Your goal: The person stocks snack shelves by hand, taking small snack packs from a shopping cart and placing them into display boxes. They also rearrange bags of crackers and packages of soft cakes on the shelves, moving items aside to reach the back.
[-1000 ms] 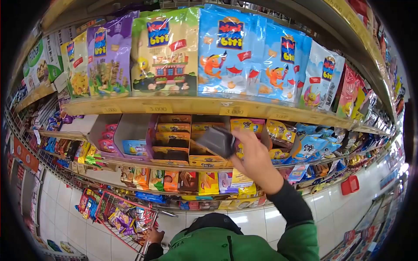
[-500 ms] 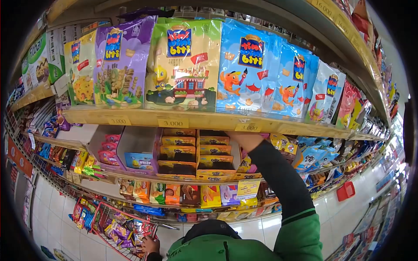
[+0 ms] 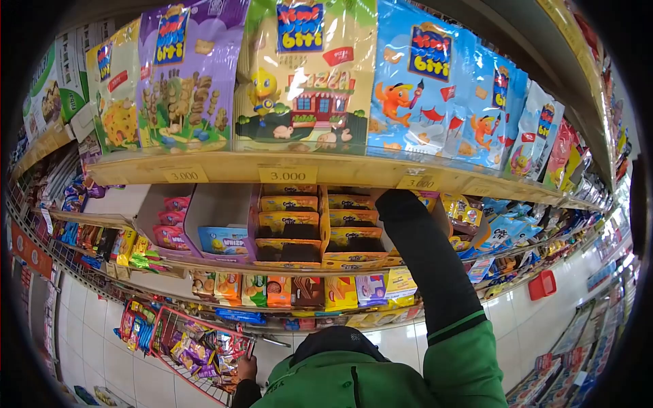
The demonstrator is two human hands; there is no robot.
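Observation:
My right arm in a black sleeve (image 3: 425,258) reaches under the upper shelf (image 3: 326,170). The hand is hidden behind the shelf edge, so its fingers do not show. Beside the cuff stands an open display box of yellow-and-brown snack packs (image 3: 354,219), with a similar box of packs (image 3: 289,224) to its left. At the lower left, my left hand (image 3: 247,368) is closed on the edge of a red shopping cart (image 3: 187,377). Many purple and mixed snack packs (image 3: 197,350) fill the cart.
Large snack bags, including a green pizza-flavour bag (image 3: 306,88) and a blue bag (image 3: 418,88), line the upper shelf. Biscuit packs (image 3: 306,292) stand on a lower shelf. A red basket (image 3: 542,285) rests on the tiled floor at the right.
My right hand has gone deeper under the shelf; some of it showed before, now only the sleeve. The view has moved nearer the shelf, and my left hand sits slightly higher at the cart.

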